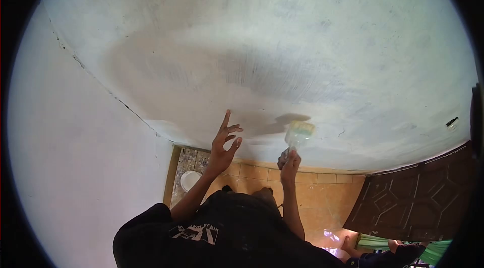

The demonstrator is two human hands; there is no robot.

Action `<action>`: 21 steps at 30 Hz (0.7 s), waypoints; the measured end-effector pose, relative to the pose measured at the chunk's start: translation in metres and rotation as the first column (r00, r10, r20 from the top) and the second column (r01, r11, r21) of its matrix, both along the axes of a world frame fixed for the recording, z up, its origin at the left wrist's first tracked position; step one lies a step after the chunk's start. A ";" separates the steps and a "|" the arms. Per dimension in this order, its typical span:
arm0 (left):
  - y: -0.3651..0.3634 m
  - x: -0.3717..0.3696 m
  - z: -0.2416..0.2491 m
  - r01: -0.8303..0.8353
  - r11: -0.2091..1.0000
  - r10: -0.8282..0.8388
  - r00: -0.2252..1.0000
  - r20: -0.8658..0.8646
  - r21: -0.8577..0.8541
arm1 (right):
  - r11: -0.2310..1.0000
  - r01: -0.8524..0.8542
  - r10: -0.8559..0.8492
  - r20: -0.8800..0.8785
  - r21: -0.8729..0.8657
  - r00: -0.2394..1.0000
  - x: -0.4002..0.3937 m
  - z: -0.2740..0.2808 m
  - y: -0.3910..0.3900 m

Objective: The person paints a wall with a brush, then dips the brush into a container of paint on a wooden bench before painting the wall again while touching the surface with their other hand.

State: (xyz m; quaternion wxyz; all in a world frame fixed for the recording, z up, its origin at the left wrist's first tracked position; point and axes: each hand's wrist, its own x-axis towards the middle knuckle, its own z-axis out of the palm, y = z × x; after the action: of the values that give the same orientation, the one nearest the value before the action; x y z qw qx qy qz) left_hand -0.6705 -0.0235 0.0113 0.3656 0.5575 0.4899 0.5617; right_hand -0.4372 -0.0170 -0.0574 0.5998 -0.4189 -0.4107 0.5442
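My right hand is wrapped round the handle of a wide paintbrush, its paint-smeared bristles pointing up beside the wall. A shadow of the brush falls on the pale, patchy wall just above it. My left hand is raised to the left of the brush, empty, with the index finger stretched up towards the wall and the other fingers loosely apart. Below the left hand, near the corner, a round white container sits on a speckled surface.
A cracked corner line runs down to the left side wall. The orange tiled floor lies below. At right stands a dark carved wooden door. Another person's foot shows at lower right, near green cloth.
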 end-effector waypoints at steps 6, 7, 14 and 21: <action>-0.003 0.021 -0.002 -0.077 0.997 0.077 0.996 0.049 0.000 | 0.987 0.081 -0.081 -0.007 0.142 0.997 0.017 0.066 0.045; -0.001 0.026 -0.001 -0.107 0.994 0.106 0.993 0.057 0.015 | 0.991 0.061 -0.063 0.012 0.121 0.998 0.018 0.053 0.044; -0.003 0.057 -0.001 -0.230 0.970 0.222 0.970 0.102 0.074 | 0.999 -0.026 0.024 0.071 0.024 0.997 0.031 0.030 0.004; -0.001 0.089 -0.004 -0.059 0.985 0.057 0.998 0.017 0.164 | 0.993 -0.032 0.021 0.096 0.113 0.995 0.055 0.038 0.040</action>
State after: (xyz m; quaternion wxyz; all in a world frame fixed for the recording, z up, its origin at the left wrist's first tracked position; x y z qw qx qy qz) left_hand -0.5817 -0.0249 0.0076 0.3049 0.5680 0.4555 0.6140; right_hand -0.3822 0.0228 -0.0193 0.5955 -0.4035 -0.4746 0.5072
